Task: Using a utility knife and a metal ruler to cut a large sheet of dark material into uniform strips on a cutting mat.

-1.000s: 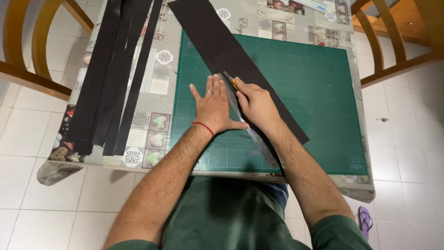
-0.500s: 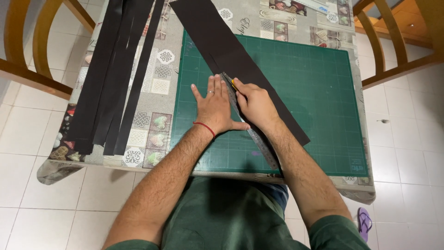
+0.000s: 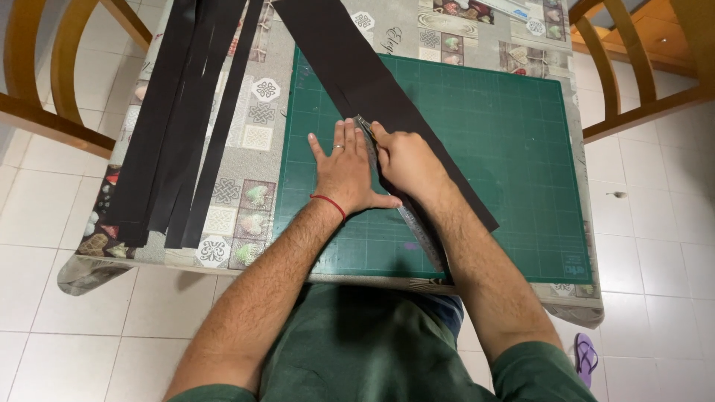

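My left hand (image 3: 346, 173) lies flat with its fingers spread on a metal ruler (image 3: 418, 229), which runs diagonally across a green cutting mat (image 3: 514, 149). It wears a ring and a red wrist thread. My right hand (image 3: 406, 160) is closed around a small cutter knife (image 3: 374, 128) against the ruler's right edge. Only the cutter's tip shows past the fingers. The tip rests on a wide black paper sheet (image 3: 350, 63) that lies slanted over the mat, partly under the ruler and both hands.
Several long black paper strips (image 3: 186, 119) lie side by side on the left of the patterned tablecloth (image 3: 253, 141). Wooden chairs stand at the left (image 3: 45, 112) and the right (image 3: 640, 89). A purple sandal (image 3: 585, 356) lies on the white tiled floor.
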